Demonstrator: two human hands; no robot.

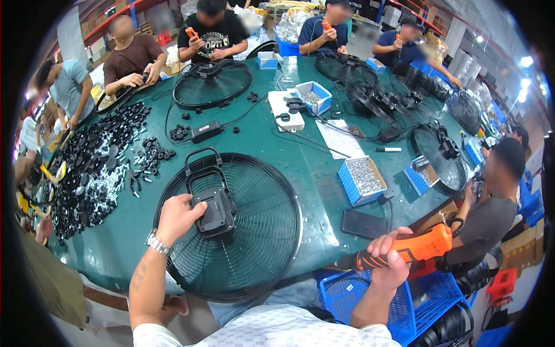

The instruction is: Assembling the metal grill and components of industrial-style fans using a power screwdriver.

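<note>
A round black fan (269, 231) with a wire grille lies flat on the green table in front of me. At its middle is a square black housing (217, 211), with a looped black bracket (202, 153) beyond it. My left hand (178, 220) grips the housing's left side, the thumb on top and the fingers curled at its edge. Off the table's near right edge, my right hand (388, 261) is wrapped round an orange and black electric screwdriver (425, 244), held sideways, apart from the fan.
Loose black parts and screws (104, 168) cover the table's left side, with pliers (134, 184) beside them. Right of the fan are a box of screws (363, 178) and a dark phone (363, 224). Blue crates (347, 292) stand below the edge. Several people work around the table.
</note>
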